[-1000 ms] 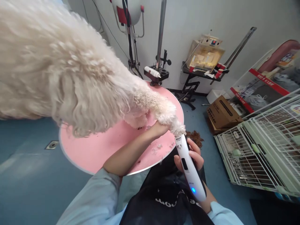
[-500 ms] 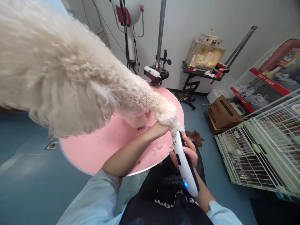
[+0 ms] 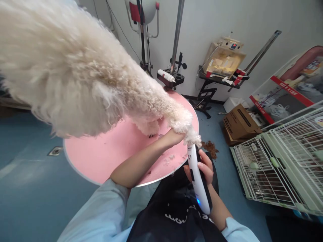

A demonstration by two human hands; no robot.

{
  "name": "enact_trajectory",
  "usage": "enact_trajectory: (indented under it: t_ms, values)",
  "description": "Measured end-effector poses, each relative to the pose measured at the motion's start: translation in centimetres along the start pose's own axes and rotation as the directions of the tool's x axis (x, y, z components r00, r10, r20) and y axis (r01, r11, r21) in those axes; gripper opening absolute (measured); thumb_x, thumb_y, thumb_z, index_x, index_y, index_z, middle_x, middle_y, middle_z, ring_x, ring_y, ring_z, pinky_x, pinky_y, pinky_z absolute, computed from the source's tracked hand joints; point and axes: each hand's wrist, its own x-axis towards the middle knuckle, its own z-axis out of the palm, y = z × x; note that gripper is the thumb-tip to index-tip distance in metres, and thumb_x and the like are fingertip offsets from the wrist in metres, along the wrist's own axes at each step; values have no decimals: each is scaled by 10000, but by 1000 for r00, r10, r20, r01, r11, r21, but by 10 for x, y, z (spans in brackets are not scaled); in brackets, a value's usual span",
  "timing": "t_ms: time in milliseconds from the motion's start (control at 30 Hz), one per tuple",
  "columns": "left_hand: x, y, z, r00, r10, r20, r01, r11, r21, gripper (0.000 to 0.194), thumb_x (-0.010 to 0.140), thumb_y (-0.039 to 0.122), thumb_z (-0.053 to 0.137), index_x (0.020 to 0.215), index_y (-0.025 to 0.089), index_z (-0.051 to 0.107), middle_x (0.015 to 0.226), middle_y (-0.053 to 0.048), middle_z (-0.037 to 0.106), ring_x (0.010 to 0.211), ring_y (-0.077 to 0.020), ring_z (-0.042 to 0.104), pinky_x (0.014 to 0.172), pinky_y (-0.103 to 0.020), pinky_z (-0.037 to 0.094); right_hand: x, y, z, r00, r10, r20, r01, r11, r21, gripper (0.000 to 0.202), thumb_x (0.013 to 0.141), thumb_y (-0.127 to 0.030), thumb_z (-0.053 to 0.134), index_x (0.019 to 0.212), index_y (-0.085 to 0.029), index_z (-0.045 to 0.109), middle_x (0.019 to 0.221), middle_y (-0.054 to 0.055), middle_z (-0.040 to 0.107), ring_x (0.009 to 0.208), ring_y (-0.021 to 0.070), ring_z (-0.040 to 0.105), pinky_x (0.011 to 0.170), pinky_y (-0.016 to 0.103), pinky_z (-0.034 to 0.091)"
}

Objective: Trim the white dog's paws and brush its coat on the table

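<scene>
A curly cream-coloured dog (image 3: 83, 67) fills the upper left and stands on a round pink grooming table (image 3: 101, 154). One of its legs stretches toward me, the paw (image 3: 193, 137) reaching past the table's near right edge. My left hand (image 3: 176, 137) is closed around that leg just behind the paw, its fingers mostly hidden by fur. In my right hand (image 3: 205, 168) is a white and black hair clipper (image 3: 198, 183), a blue light glowing near its lower end. The clipper's head points up and meets the paw's fur, which hides the blade.
Loose hair clippings (image 3: 170, 159) lie on the table, and brown hair (image 3: 210, 149) on the floor. A grooming post (image 3: 177, 37) with a tool holder and white bottle (image 3: 166, 76) rises behind. Wire cages (image 3: 275, 168) and a cardboard box (image 3: 242, 122) stand on the right.
The clipper has shifted slightly down and its lower end has swung a little left. More of the paw's fur shows above it. The left hand keeps its hold.
</scene>
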Motion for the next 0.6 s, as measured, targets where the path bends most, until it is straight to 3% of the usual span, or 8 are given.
enact_trajectory:
  t_ms: [67,200,367,600]
  values:
    - [-1,2,-1,1000,-15,-10,15,1000,18,333,856,431,607,661,191,481,720,-15,568,753,-164,530,725,-317,487,1,2,2,1000,-8,0,8,1000,7,475,850,-221,747,1256,-221,499,1406,132,605,1149,232,706,783,336,661]
    - [-3,7,1,998,-49,-49,49,999,6,264,867,358,597,685,194,500,762,-31,592,810,-184,546,781,-337,500,1,5,5,984,-27,-176,33,999,32,480,841,-200,753,1249,-224,501,1383,124,623,1137,208,698,728,289,648]
    - [-2,8,2,997,-45,-58,44,999,-6,272,869,332,576,655,197,477,686,-7,552,699,-148,506,681,-296,464,0,6,6,996,-30,-83,31,999,14,503,835,-196,760,1258,-241,492,1433,116,586,1134,226,699,768,337,659]
    - [-3,11,2,998,-35,-54,35,999,-9,270,869,320,541,646,200,451,690,-11,536,692,-140,486,657,-286,433,-4,5,4,994,4,-111,-2,1000,22,478,841,-225,755,1240,-240,493,1386,127,612,1100,219,710,716,315,658]
